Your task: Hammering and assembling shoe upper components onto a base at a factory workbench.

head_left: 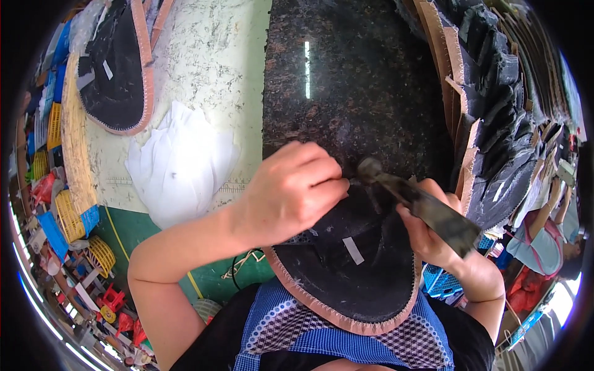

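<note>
A black shoe upper [334,272] with a stitched tan edge and a small white label lies in front of me, its curved end toward my body. My left hand [297,191] is closed in a pinch at its far edge; the fingertips are partly hidden. In my right hand [427,229] is a dark metal hammer [433,213], blurred by motion. Its round face is tilted down near the far end of the upper, close to my left fingers, and its broad flat end points toward my right forearm. The hammer's handle is hidden by my hand.
A dark stone slab [346,80] lies ahead, beside a scuffed pale board [210,55]. White fabric pieces [179,164] and another black upper [117,68] rest on the left. Stacked uppers [489,117] line the right. A person [541,244] is at the far right.
</note>
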The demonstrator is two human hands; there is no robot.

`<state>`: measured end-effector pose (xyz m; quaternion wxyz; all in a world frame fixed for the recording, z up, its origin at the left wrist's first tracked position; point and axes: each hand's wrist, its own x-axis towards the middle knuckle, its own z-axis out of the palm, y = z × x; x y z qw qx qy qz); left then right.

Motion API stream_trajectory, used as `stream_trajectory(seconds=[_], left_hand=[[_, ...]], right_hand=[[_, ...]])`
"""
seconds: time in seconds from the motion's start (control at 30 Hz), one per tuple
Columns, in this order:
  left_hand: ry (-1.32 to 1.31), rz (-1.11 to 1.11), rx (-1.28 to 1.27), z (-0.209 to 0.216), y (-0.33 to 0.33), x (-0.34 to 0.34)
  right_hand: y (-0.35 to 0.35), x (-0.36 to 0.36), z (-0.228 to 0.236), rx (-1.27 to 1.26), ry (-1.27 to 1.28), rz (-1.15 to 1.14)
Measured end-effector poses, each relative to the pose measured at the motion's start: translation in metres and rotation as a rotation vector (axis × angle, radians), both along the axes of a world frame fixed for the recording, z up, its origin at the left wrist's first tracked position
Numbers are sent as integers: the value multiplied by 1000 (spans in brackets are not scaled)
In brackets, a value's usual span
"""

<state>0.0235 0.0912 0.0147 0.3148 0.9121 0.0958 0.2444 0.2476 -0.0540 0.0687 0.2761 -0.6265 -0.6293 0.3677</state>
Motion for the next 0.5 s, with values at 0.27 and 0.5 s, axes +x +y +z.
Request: stream_trajectory(seconds=[0.27, 0.5], left_hand=[[113, 158, 216, 16, -35, -2], [44, 148, -34, 4, -20, -6]], right_hand=[[7, -1, 2, 142, -173, 99], [21, -1, 3, 90, -68, 81]])
